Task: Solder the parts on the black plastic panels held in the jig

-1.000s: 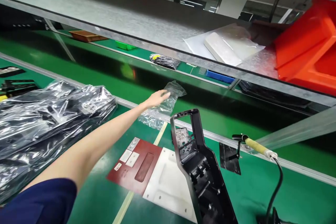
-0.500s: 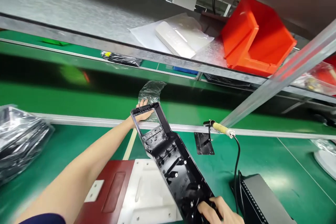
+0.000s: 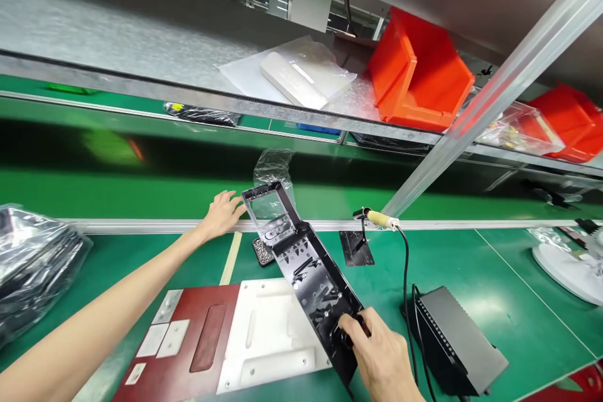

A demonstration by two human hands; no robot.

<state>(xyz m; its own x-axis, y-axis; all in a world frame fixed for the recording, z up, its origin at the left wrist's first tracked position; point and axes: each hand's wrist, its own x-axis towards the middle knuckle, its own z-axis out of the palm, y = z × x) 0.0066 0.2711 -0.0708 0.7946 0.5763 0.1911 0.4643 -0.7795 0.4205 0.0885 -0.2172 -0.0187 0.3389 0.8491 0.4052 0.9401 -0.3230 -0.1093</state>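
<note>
My right hand [image 3: 381, 355] grips the lower end of a long black plastic housing [image 3: 313, 276], thumb and fingers closed on its edge. The housing is tilted, its inner side with posts and ribs facing me and its rectangular window at the far end. My left hand [image 3: 222, 212] is stretched out beside that window end, fingers apart, with nothing in it. Behind the window, a crumpled clear plastic bag [image 3: 273, 166] lies on the green surface. Partly covered by the housing is a small black tray of tiny metal parts [image 3: 262, 252].
A red and white fixture [image 3: 266, 326] lies below the housing. Right of it are a yellow-handled soldering iron [image 3: 381, 220] and a black box with cables [image 3: 461, 339]. Bagged black parts [image 3: 38, 270] sit at left. A shelf with an orange bin [image 3: 419, 75] spans above.
My left hand has come away from the clear bag and moved left. The housing has shifted slightly in my right hand's grip, and the small parts tray has come into view.
</note>
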